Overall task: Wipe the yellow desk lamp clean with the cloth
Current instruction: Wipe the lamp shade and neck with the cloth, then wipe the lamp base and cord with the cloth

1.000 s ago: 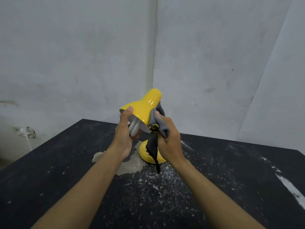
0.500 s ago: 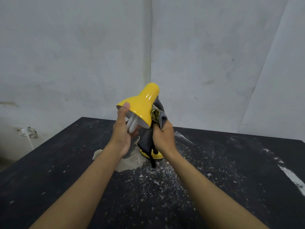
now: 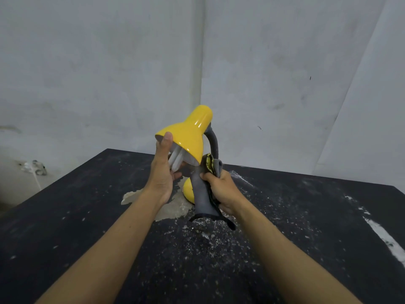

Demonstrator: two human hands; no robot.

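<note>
Head view: both hands worked at the lamp.
Right grip (image 3: 221,189): fingers closed around the bunched dark grey cloth (image 3: 202,197), just below the shade.
Left grip (image 3: 163,170): thumb clamped on the rim of the glossy yellow desk lamp (image 3: 186,134), likely steadying it for wiping.
Lamp base: rested on the speckled black tabletop (image 3: 306,227).
</note>
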